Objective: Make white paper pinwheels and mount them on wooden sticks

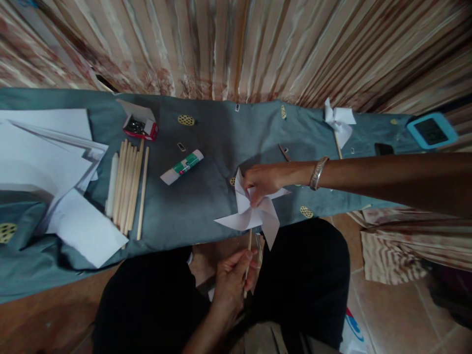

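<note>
Your left hand (230,275) has its fingers closed around a thin wooden stick (250,241), held between your knees. At the top of that stick is a white paper pinwheel (254,216), by the near edge of the gray-blue tablecloth (206,206). Your right hand (265,179), with a silver bracelet (318,173) on its wrist, touches the pinwheel near its middle, fingers bent; I can't tell if they pinch it. A green and white glue stick (182,167) lies to the left, near more wooden sticks (127,189).

Dim light, soft shadows, stretched edges
</note>
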Motion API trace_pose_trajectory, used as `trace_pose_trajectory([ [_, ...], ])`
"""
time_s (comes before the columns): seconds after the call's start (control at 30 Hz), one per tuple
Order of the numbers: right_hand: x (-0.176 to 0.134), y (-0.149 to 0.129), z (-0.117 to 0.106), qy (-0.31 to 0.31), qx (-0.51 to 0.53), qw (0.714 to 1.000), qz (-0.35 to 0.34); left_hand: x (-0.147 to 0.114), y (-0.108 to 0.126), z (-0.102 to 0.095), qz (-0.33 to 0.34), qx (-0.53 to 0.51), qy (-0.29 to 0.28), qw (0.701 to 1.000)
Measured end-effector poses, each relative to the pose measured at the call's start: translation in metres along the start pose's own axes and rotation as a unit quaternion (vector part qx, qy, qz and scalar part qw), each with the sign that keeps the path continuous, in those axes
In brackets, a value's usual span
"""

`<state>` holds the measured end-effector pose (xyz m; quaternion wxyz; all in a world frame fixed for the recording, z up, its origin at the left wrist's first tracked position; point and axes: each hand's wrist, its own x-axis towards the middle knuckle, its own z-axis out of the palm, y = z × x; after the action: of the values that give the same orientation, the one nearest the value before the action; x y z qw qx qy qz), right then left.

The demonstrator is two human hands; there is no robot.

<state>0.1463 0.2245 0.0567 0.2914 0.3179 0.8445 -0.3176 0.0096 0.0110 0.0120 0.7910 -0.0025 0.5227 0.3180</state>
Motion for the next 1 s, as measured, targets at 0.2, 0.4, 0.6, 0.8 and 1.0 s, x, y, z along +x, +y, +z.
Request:
trace_pose_trajectory([
  [0.2,-0.001,-0.002,0.001,0.002,0.007,1.000,0.005,0.000,0.006,-0.011,0.022,0.027,0.008,0.999],
  [0.4,0.002,0.002,0.003,-0.007,0.017,1.000,-0.002,0.001,0.017,-0.024,0.043,0.072,-0.002,0.997],
  [0.6,0.000,-0.001,0.001,-0.020,0.030,0.999,0.014,0.003,0.016,-0.027,0.045,0.096,-0.019,0.994],
  [0.8,0.002,0.001,0.001,-0.027,0.037,0.999,0.015,0.004,0.000,-0.014,-0.002,0.085,-0.038,0.996],
  [1.0,0.003,0.003,0.003,-0.024,0.035,0.999,0.007,0.006,-0.009,-0.006,-0.012,0.089,-0.061,0.994],
])
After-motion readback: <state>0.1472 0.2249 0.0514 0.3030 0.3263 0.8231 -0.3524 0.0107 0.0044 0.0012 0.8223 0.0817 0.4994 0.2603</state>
